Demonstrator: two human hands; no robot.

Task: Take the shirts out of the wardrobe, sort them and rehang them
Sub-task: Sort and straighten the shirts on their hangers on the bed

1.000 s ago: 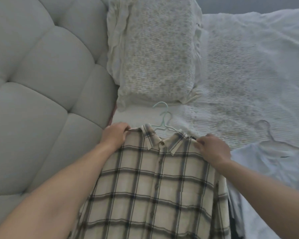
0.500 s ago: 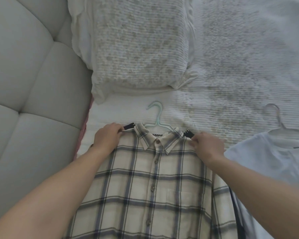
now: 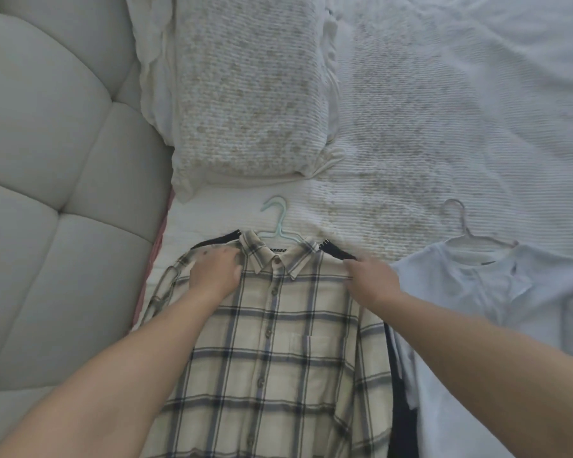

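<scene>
Bedding in pale, textured white carries the work: nearest, the plaid shirt [image 3: 275, 352] now lies flat, lowered onto a dark garment [image 3: 339, 254] whose shoulders have come into view on both sides of the collar, so I judge this one laid out for sorting. Left hand [image 3: 215, 276] rests with curled fingers on the near left shoulder, seemingly gripping cloth, and right hand [image 3: 371, 285] presses the right shoulder, its grip unclear. Farther off lie the mint hanger [image 3: 276, 223], the pale blue shirt [image 3: 510, 292] at right and the pillow [image 3: 245, 94].
</scene>
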